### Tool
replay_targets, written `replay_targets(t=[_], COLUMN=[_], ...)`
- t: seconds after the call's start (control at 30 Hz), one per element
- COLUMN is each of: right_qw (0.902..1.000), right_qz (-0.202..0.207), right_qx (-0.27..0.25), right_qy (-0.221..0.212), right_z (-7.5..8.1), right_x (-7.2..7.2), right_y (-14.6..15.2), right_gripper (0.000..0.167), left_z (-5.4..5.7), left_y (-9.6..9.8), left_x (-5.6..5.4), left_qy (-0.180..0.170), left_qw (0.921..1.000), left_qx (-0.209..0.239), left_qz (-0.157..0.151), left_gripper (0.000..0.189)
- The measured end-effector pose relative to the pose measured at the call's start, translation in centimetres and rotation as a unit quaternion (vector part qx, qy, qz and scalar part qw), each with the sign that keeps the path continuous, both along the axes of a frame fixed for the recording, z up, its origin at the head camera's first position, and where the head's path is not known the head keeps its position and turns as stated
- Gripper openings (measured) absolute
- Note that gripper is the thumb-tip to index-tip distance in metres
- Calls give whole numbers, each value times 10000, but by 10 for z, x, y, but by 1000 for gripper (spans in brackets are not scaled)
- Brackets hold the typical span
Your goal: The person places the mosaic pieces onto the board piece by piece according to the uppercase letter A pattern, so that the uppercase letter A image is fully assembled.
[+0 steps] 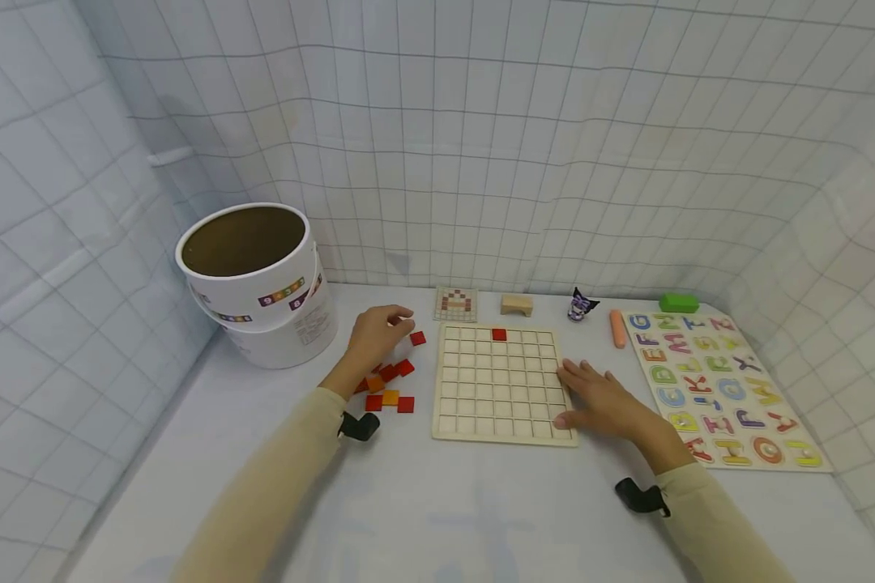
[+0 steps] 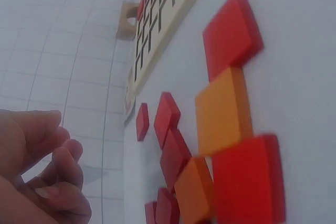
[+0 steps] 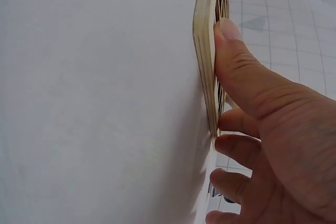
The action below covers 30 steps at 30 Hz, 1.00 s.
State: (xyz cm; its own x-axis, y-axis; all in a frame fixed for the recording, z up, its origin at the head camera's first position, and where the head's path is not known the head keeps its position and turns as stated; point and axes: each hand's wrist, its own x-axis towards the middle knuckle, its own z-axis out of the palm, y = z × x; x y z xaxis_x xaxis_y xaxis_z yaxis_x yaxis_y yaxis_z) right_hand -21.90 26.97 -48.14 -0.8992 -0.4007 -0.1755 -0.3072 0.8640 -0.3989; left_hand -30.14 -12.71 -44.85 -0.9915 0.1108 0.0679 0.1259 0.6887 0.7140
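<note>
White bucket (image 1: 277,344) with printed digits, 9 and 8 among them, stood left of the loose red and orange tiles (image 1: 389,373).
Its inside was too dark to tell what it held; the letter board (image 1: 713,389) at right bore coloured capitals, A, H, O and U nearest. One red tile (image 1: 499,334) sat in the far row of the gridded wooden board (image 1: 484,402). The left hand (image 1: 376,336) hung near the loose tiles, fingers half curled, grasping nothing visible; the right hand (image 1: 603,400) touched the gridded board's right edge, fingers spread, thumb on top.

Table (image 1: 474,506) free before the board (image 1: 503,389) — bucket (image 1: 266,301) blocks back left.
</note>
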Motion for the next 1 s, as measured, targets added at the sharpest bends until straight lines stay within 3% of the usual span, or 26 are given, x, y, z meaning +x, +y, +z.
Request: replay_targets(t=[0.3,0.53,0.77,1.0], right_qw=[9991,9991,9992,9991], right_qz=[334,389,390,423], right_qx=[75,21,-71,43], right_qy=[236,184,-11,65], right_z=[2,1,-3,2], right_x=[2,3,4,3], right_y=[1,1,1,0], right_gripper=[83,79,78,75], left_z=[0,-6,-19,-20], left_y=[-34,-21,3,14], left_x=[8,-4,-24,-30], left_qy=[-544,-924,-631,-259], left_qw=[9970,9889,9710,9655], left_qx=[-507,-1056,-2182,-2460], left_qz=[-204,-491,-746,-818], left_gripper=[38,43,40,21])
